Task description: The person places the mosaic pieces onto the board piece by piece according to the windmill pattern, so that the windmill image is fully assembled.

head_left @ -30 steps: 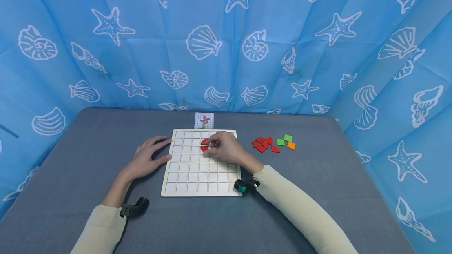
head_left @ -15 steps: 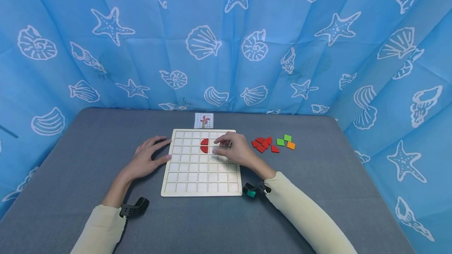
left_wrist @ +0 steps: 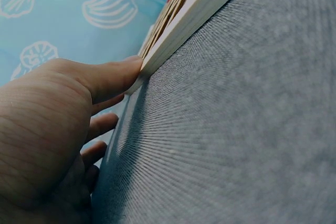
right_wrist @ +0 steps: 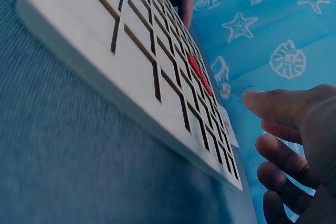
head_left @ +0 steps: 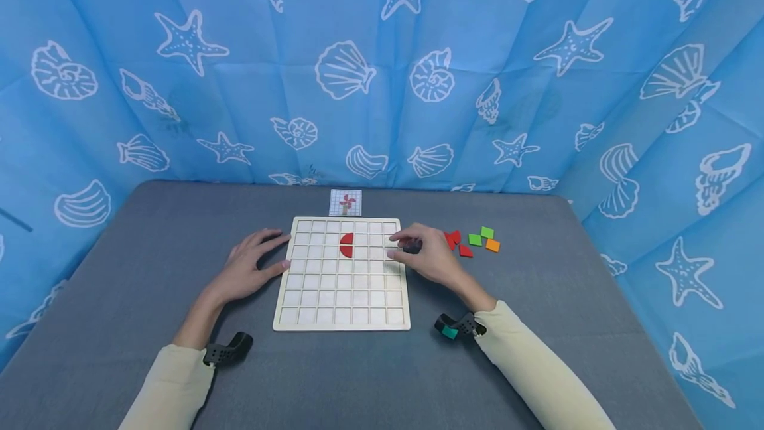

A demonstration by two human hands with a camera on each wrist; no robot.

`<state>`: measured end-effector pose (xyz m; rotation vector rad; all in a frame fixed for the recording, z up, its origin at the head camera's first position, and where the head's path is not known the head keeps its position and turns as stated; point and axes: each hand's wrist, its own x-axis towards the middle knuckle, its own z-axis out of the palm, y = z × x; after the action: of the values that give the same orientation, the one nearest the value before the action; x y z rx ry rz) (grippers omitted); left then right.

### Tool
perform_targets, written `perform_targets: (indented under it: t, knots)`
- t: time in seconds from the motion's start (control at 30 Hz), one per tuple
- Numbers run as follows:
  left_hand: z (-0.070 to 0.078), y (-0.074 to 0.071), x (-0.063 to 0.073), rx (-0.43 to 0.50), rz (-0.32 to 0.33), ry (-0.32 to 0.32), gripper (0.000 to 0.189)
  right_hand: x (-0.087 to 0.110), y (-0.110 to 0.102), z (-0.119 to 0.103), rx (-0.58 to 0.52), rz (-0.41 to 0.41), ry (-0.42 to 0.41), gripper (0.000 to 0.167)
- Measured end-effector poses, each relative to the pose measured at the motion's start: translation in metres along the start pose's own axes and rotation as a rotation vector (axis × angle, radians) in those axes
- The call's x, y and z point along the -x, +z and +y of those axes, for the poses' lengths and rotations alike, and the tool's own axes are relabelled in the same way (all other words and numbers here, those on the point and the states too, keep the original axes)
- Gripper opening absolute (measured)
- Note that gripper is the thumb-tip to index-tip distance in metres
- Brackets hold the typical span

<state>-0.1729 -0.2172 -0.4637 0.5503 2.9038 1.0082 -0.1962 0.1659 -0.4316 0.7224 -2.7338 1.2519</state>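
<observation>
A white grid board (head_left: 343, 297) with raised cell edges lies on the table. Two red quarter-circle tiles (head_left: 346, 251) sit in neighbouring cells, one above the other, their straight sides to the right. My left hand (head_left: 251, 267) rests at the board's left edge; in the left wrist view its thumb (left_wrist: 118, 77) touches the wooden rim. Over the board's right edge hovers my right hand (head_left: 430, 254), fingers loosely bent and thumb apart, holding nothing. The right wrist view shows this hand (right_wrist: 299, 145) raised away from the board's surface. It partly covers the red tile pile (head_left: 455, 237).
Behind the board lies a small pattern card (head_left: 345, 203) with a pinwheel picture. Green tiles (head_left: 474, 239) and an orange tile (head_left: 492, 245) lie right of the red ones. A blue shell-print curtain (head_left: 382, 105) hangs beyond the grey table (head_left: 334, 377).
My right hand has drawn away from the two red tiles and moved right, past the board's edge. The tiles stay in their cells. The left hand has not moved.
</observation>
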Motion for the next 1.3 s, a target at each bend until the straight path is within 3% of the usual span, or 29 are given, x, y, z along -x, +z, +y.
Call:
perform_targets:
  t: [0.63, 0.93, 1.3]
  knots:
    - [-0.006, 0.002, -0.002, -0.001, -0.004, 0.001, 0.062, 0.026, -0.033, 0.032, -0.025, 0.098, 0.058, 0.031]
    - [-0.004, 0.003, -0.001, 0.003, 0.011, 0.011, 0.061, 0.034, -0.044, 0.037, -0.003, 0.117, 0.123, 0.033]
    - [-0.003, 0.003, -0.001, 0.008, 0.006, -0.008, 0.061, 0.039, -0.053, 0.046, 0.033, 0.165, 0.141, 0.032]
